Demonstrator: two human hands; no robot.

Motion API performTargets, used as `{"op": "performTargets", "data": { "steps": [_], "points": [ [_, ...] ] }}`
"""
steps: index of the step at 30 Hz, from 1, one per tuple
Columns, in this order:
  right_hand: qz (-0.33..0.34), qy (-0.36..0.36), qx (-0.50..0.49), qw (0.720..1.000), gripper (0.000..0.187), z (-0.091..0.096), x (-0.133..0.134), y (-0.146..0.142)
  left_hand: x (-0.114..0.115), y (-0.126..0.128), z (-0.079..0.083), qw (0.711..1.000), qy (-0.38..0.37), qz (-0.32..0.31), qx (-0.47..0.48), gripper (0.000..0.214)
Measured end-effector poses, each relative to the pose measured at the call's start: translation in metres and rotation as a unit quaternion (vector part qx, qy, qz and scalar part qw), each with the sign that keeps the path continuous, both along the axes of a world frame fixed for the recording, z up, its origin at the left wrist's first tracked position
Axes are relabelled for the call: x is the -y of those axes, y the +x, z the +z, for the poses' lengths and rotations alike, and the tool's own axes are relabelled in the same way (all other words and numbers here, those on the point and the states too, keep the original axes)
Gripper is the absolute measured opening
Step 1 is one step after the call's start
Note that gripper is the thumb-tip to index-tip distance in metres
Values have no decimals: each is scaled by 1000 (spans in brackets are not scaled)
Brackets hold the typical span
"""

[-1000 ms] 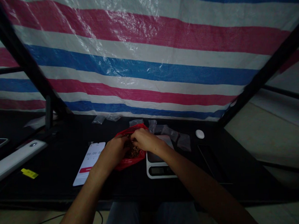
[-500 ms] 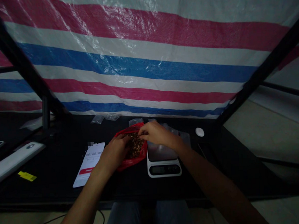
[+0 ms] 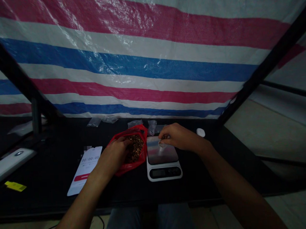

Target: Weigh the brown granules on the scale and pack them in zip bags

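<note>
My left hand [image 3: 116, 150] reaches over the left rim of a red plastic bag [image 3: 144, 130], its fingers bent inward and the thumb hidden; it appears to grip the bag's side. Small brown and tan pieces [image 3: 137, 147], like seeds or beans, fill the open bag. My right hand [image 3: 175, 136] is over the steel plate of a white kitchen scale [image 3: 163, 158], fingers pinched around what look like a few of the brown pieces. Just below its fingertips is a small whitish round thing [image 3: 161, 144], perhaps a little cup or its reflection; I cannot tell which.
Left of the bag lies a phone [image 3: 86, 168] showing a timer. Clear plastic bags [image 3: 134, 123] lie along the back edge, before a striped sheet [image 3: 140, 67]. A white oval case [image 3: 200, 132] is at the right, a yellow label [image 3: 15, 186] at the far left.
My right hand has moved right, out of the red bag to above the scale plate. My left hand stays at the bag. The whole view has shifted slightly.
</note>
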State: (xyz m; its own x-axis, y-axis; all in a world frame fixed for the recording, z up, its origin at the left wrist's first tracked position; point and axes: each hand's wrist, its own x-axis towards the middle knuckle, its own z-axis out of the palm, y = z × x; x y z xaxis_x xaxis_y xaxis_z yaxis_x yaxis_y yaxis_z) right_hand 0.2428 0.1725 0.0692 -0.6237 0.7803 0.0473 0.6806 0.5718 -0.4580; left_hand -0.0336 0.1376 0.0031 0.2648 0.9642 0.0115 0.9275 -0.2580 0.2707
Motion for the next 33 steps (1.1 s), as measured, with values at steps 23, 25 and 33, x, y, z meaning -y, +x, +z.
{"op": "performTargets", "data": {
  "steps": [23, 25, 33],
  "points": [
    [-108, -32, -282, 953, 24, -30, -13, 17, -9, 13, 35, 999, -24, 0, 24, 28],
    [-157, -25, -335, 929, 27, -45, -19, 19, -12, 27, 44, 995, -15, -61, 73, 26],
    [-215, -21, -392, 894, 36, -79, -33, 28, -25, 89, 54, 966, -6, -228, 126, 25]
  ]
}}
